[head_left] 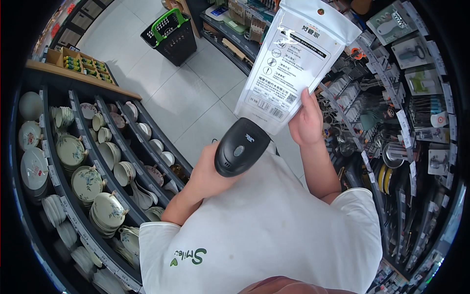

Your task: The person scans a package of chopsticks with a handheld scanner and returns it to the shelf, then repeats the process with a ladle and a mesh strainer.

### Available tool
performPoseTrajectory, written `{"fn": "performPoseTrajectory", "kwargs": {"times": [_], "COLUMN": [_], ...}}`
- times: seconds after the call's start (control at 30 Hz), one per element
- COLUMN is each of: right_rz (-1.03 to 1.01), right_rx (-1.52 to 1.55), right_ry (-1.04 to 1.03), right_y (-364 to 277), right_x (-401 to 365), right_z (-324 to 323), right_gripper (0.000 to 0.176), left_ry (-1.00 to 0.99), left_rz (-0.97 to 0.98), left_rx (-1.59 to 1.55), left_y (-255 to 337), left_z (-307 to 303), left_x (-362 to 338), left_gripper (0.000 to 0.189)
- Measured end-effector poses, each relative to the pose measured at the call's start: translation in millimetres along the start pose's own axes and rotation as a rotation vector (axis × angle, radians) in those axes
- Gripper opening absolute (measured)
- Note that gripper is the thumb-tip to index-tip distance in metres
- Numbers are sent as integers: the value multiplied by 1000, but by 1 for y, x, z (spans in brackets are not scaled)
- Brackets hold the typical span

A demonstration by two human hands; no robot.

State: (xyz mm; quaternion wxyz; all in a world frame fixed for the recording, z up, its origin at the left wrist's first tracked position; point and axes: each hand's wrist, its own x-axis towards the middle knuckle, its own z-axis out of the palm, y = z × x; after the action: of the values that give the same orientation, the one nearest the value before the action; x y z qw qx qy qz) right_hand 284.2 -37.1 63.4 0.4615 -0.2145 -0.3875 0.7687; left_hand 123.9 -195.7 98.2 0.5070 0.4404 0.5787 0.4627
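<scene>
A black handheld scanner is in my left hand, which is closed around its grip; the grip is mostly hidden under the scanner's head. My right hand pinches the lower right edge of a white and clear plastic package, thumb in front and fingers behind. Dark printing, a barcode and a small square code show on the package, which has a hang hole at its top. The scanner's front end is just below the package's lower edge, close to the barcode.
Shelves of bowls and plates run along the left. A wooden display box holds small yellow-green items. On the tiled floor ahead stands a black basket with a green handle. Packaged kitchen tools hang on the right rack.
</scene>
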Motion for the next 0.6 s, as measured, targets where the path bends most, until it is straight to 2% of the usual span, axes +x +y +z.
{"fn": "performPoseTrajectory", "kwargs": {"times": [0.03, 0.1, 0.17, 0.23, 0.27, 0.3, 0.4, 0.6], "right_rz": [0, 29, 54, 81, 115, 151, 241, 383], "right_rx": [0, 29, 41, 54, 99, 144, 254, 227], "right_ry": [-2, -16, -45, -76, -93, -111, -152, -191], "right_y": [0, -2, -4, -3, -2, -1, 3, 13], "right_x": [0, -1, -1, -2, -3, -3, -6, -12], "right_z": [0, 1, 0, -1, -2, -1, 4, 16], "right_gripper": [47, 47, 47, 47, 48, 49, 50, 51], "left_ry": [2, 141, 311, 403, 443, 478, 527, 427], "left_rz": [1, 91, 65, 102, 181, 181, 202, 172], "left_rx": [0, -69, -89, -283, -295, -286, -317, -550], "left_y": [-3, -15, -24, -17, -26, -26, -20, -29], "left_z": [-1, -5, -10, -13, -16, -15, -14, -17], "left_x": [0, 0, -4, 2, 5, 6, 11, 14], "left_gripper": [33, 35, 32, 30, 30, 27, 28, 38]}}
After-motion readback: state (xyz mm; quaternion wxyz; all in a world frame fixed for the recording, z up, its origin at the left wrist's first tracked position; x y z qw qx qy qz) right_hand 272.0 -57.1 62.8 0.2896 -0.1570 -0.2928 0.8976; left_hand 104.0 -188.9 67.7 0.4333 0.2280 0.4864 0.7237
